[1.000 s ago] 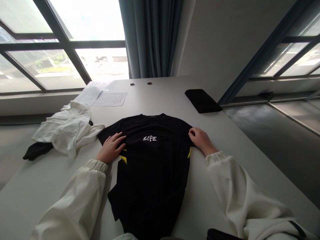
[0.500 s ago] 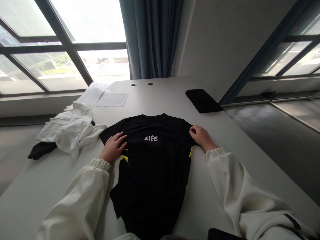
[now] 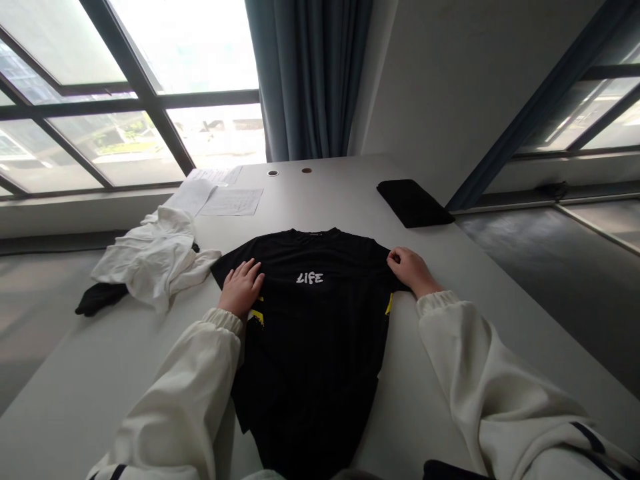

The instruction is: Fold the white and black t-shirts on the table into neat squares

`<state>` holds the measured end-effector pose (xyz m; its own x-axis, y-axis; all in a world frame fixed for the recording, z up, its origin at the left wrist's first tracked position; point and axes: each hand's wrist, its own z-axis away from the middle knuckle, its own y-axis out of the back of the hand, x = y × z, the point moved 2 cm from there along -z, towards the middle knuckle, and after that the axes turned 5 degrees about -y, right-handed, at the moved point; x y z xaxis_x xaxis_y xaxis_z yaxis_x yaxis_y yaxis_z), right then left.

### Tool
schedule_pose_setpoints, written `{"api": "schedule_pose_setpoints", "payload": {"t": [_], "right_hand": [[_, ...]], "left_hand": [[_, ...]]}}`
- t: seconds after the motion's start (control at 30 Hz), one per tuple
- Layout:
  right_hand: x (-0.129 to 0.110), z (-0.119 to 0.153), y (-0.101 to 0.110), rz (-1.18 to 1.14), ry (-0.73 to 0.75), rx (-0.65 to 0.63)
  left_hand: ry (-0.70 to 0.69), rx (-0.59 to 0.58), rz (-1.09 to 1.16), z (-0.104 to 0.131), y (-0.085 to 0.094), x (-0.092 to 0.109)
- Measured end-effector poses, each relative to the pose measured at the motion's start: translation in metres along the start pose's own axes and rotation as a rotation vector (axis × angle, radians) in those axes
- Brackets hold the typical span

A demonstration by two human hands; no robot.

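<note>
A black T-shirt [image 3: 320, 340] with white lettering and yellow side patches lies spread on the white table, its collar away from me. My left hand [image 3: 242, 287] rests flat on the shirt near the left sleeve, fingers apart. At the right sleeve, my right hand [image 3: 409, 268] has its fingers pinched together on the black fabric. The shirt's lower hem is hidden at the bottom edge of the view.
Crumpled white clothing [image 3: 155, 257] lies at the left with a black piece [image 3: 100, 299] beneath it. Paper sheets [image 3: 233, 201] sit behind. A folded black cloth [image 3: 414, 203] is at the table's back right, near the table edge.
The view has shifted slightly, moving the scene to the right. My left hand has moved a little on the shirt, and the folded-out flap at its lower left lies closer in.
</note>
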<state>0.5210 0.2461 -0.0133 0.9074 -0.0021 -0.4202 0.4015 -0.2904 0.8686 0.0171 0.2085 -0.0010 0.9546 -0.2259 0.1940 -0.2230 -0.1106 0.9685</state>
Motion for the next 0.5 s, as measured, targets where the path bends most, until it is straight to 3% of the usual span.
{"api": "schedule_pose_setpoints", "payload": {"t": [0.17, 0.5], "right_hand": [[0.0078, 0.0018, 0.0021, -0.022, -0.063, 0.17], [0.0087, 0.0018, 0.0027, 0.169, -0.226, 0.091]], "left_hand": [[0.006, 0.021, 0.01, -0.0027, -0.0025, 0.0004], [0.004, 0.021, -0.003, -0.0011, -0.0018, 0.0006]]}}
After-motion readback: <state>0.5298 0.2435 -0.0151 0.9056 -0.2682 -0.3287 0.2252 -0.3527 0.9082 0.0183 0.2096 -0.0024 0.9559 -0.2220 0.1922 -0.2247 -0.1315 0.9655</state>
